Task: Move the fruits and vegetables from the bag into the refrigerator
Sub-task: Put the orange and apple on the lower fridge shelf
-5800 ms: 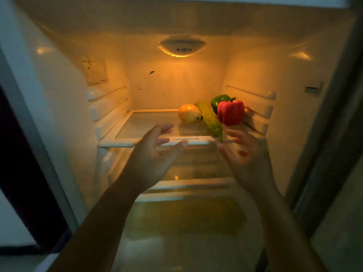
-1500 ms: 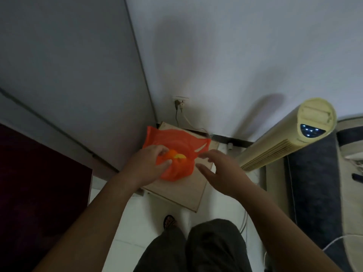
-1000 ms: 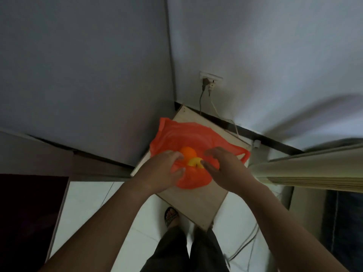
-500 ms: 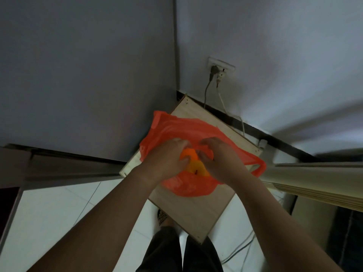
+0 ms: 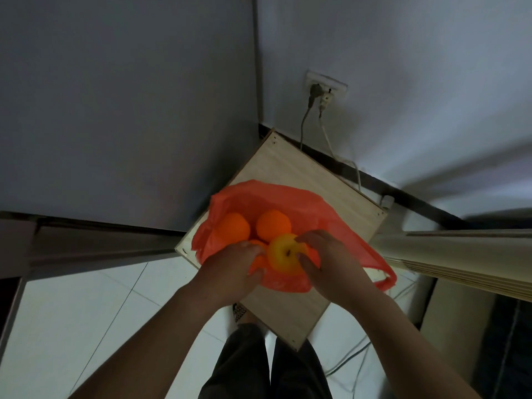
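Note:
An orange-red plastic bag [image 5: 290, 197] lies open on a small wooden stand [image 5: 290, 165]. Two oranges [image 5: 233, 230] [image 5: 273, 224] sit inside it toward the back. In front of them is a yellow apple [image 5: 283, 253], stem end up. My right hand [image 5: 328, 263] has its fingers and thumb closed around the apple's right side. My left hand [image 5: 230, 272] grips the bag's near rim, next to a partly hidden orange fruit [image 5: 257, 242]. The refrigerator is out of view.
The stand fills a corner between two grey walls. A wall socket [image 5: 324, 89] with plugs and cables hangs behind it. A cream tower fan [image 5: 449, 257] leans in at the right. White floor tiles [image 5: 86, 318] lie to the left; my legs are below the stand.
I turned from the lit refrigerator to the bag. Both hands reached into it, spread it open, and the right hand closed on the yellow apple. The two oranges are now uncovered.

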{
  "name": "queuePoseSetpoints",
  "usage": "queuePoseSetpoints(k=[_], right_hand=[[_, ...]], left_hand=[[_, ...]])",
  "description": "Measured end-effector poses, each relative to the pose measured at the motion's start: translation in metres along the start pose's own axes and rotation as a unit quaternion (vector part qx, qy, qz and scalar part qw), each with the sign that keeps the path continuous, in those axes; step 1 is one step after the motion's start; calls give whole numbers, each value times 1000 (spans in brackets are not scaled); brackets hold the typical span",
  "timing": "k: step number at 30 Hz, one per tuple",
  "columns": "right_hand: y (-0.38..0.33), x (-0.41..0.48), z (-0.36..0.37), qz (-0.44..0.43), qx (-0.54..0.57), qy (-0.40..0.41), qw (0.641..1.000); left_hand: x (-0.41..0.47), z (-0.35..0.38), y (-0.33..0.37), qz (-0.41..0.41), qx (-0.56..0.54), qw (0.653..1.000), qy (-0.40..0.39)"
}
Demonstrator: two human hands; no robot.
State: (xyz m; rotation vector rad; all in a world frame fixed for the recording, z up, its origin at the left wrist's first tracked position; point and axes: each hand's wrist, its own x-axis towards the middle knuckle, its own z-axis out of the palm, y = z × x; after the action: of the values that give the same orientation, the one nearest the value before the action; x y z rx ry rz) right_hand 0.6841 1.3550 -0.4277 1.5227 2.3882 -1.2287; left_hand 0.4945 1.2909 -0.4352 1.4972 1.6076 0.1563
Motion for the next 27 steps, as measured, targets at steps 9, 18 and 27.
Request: queuePoseSetpoints(k=[9, 18, 27], right_hand=[[6, 19, -1, -7, -24, -8, 1000], [0, 18, 8, 10, -41, -54, 998], [6, 12, 31, 1, -77, -51, 996]], left_hand=[[17, -18, 3, -14, 19, 999, 25], [4, -9, 0, -35, -8, 999, 28], [-3, 3, -4, -30, -12, 999, 16]])
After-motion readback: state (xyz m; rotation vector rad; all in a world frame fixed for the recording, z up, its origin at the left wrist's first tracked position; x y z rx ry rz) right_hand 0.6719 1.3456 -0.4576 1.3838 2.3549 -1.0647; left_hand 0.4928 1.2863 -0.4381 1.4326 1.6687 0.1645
